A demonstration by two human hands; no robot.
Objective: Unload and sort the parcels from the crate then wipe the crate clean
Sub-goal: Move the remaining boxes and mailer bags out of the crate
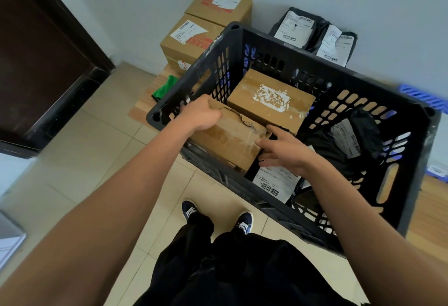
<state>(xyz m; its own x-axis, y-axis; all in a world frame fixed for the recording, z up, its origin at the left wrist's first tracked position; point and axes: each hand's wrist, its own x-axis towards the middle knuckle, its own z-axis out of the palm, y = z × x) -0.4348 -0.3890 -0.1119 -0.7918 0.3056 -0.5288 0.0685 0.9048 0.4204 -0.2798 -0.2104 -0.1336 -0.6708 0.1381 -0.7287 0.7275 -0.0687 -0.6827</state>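
- My left hand point(201, 115), centre of the frame, lies over the upper left corner of a torn cardboard box point(226, 139), fingers curled over its far edge and gripping it.
- My right hand point(282, 146), just right of centre, has fingers spread and nearly straight against the box's right end; the thumb lies along the top edge.
- The torn cardboard box sits tilted at the left wall inside the black crate point(363, 121), touching a second box point(270, 97) with a scraped white label, unreadable.
- Black mailer bags point(351, 140) with barcode labels fill the crate's right half; print too small to read.
- Upper centre: stacked cartons point(194, 41) with red lettering, partly covered; more bags point(312, 33) at upper right.
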